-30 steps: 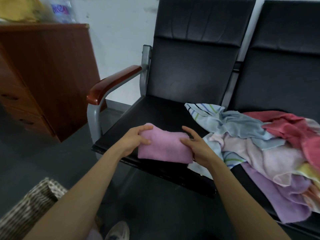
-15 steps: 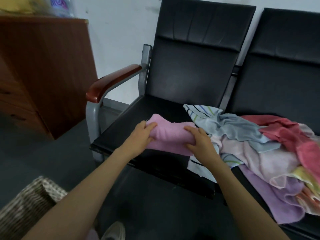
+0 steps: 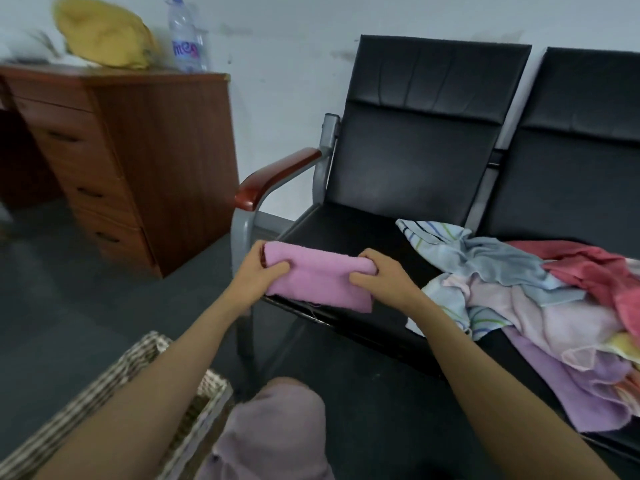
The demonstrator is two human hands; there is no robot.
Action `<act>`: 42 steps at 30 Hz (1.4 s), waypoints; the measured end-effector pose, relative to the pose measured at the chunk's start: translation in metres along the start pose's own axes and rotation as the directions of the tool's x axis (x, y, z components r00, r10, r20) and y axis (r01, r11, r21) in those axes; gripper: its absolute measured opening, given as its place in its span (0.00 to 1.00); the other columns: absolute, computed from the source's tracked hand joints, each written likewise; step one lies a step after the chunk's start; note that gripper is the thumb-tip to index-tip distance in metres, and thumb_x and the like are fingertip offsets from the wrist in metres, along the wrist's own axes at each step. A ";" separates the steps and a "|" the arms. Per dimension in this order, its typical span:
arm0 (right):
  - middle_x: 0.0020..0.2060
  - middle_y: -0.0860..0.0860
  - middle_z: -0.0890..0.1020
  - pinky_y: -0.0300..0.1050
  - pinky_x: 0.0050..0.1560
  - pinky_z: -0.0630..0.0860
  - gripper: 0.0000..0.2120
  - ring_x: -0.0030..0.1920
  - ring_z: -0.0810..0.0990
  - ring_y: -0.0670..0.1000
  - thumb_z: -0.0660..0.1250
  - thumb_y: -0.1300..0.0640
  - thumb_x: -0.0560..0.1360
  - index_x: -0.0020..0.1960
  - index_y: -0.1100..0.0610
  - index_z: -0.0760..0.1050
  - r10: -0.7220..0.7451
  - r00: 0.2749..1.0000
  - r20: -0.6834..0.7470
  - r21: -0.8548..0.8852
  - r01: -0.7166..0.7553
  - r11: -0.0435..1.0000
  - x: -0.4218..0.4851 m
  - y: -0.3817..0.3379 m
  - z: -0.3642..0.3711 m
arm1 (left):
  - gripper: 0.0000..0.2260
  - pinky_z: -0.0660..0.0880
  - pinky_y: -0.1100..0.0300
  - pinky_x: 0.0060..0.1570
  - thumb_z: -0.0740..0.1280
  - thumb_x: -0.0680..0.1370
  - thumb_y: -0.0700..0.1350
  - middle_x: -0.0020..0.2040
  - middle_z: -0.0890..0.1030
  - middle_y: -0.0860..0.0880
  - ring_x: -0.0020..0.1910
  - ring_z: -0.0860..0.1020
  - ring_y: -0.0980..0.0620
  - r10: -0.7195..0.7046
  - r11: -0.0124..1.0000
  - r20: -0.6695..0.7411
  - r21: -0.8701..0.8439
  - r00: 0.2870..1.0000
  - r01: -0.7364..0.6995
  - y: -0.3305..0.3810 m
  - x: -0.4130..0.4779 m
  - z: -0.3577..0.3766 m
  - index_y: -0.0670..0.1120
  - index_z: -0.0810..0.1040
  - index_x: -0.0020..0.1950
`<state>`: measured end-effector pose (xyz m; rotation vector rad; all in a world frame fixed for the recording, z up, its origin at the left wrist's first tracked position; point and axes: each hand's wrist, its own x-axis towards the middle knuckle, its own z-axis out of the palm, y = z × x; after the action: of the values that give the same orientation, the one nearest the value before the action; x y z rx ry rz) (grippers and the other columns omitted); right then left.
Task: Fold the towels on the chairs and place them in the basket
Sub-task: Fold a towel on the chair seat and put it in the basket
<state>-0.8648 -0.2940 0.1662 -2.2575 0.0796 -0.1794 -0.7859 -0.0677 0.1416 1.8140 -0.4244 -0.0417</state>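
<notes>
While both hands clutch its ends, a folded pink towel (image 3: 318, 278) is held above the front edge of the left chair (image 3: 349, 233), its long axis running left to right across the view, with its folded edge uppermost and its loose edges hanging down. The left hand (image 3: 258, 275) has its grip clenched on the towel's left end, fingers curled over the front; the right hand (image 3: 381, 275) has its grip clenched on the right end in the same way. Just beside the right hand, a loose heap of unfolded towels (image 3: 540, 299), striped, grey-blue, red, pale pink, yellow and lilac, spreads from the left chair's seat across the right chair (image 3: 571, 174). A woven basket (image 3: 114, 379) sits on the floor at lower left, partly behind the left forearm; its inside is hidden and blurred, so what it holds cannot be told. A wooden desk (image 3: 145, 161) against the wall carries a yellow cloth bundle (image 3: 104, 39) and a plastic bottle (image 3: 187, 39).
</notes>
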 end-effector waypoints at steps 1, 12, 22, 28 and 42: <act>0.42 0.53 0.79 0.41 0.38 0.72 0.08 0.41 0.75 0.49 0.67 0.57 0.71 0.48 0.60 0.74 0.001 1.000 0.024 -0.003 -0.001 1.000 0.002 -0.006 0.011 | 0.15 0.72 0.65 0.45 0.68 0.76 0.41 0.52 0.75 0.51 0.51 0.74 0.55 -0.045 0.996 -0.042 -0.077 0.998 0.041 -0.008 -0.003 -0.008 0.46 0.67 0.60; 0.49 0.59 0.76 0.52 0.40 0.75 0.23 0.43 0.78 0.59 0.65 0.59 0.74 0.65 0.50 0.59 -0.090 0.764 0.639 -0.177 0.260 0.949 0.074 -0.049 0.198 | 0.05 0.72 0.51 0.54 0.59 0.80 0.40 0.49 0.76 0.46 0.54 0.75 0.43 -0.083 0.953 -0.255 0.262 0.963 0.151 -0.163 -0.025 -0.120 0.43 0.74 0.52; 0.59 0.59 0.73 0.49 0.44 0.75 0.31 0.46 0.78 0.58 0.58 0.56 0.79 0.76 0.43 0.47 0.108 0.288 0.952 -0.272 0.626 0.731 0.080 -0.042 0.383 | 0.13 0.66 0.62 0.53 0.58 0.70 0.38 0.49 0.70 0.49 0.49 0.68 0.52 -0.394 0.786 -0.009 0.514 0.919 0.342 -0.304 -0.102 -0.203 0.45 0.75 0.51; 0.53 0.57 0.76 0.43 0.40 0.64 0.21 0.45 0.74 0.55 0.53 0.51 0.81 0.72 0.56 0.63 0.177 0.268 0.947 -0.318 0.706 0.633 0.065 -0.008 0.457 | 0.14 0.65 0.60 0.62 0.58 0.77 0.41 0.58 0.69 0.45 0.55 0.71 0.49 -0.534 0.747 0.037 0.487 0.845 0.452 -0.370 -0.125 -0.184 0.44 0.73 0.61; 0.74 0.62 0.56 0.53 0.66 0.67 0.27 0.71 0.60 0.63 0.52 0.57 0.82 0.78 0.57 0.47 0.446 0.446 0.776 -0.620 0.670 0.409 0.040 0.043 0.522 | 0.22 0.50 0.55 0.75 0.50 0.83 0.55 0.77 0.58 0.51 0.76 0.56 0.52 -0.598 0.724 -0.205 0.274 0.774 0.632 -0.450 -0.111 -0.127 0.52 0.56 0.77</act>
<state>-0.7432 0.0706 -0.1920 -3.1070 -0.8544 1.4495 -0.7396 0.1839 -0.2654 2.2120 0.2935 -0.3602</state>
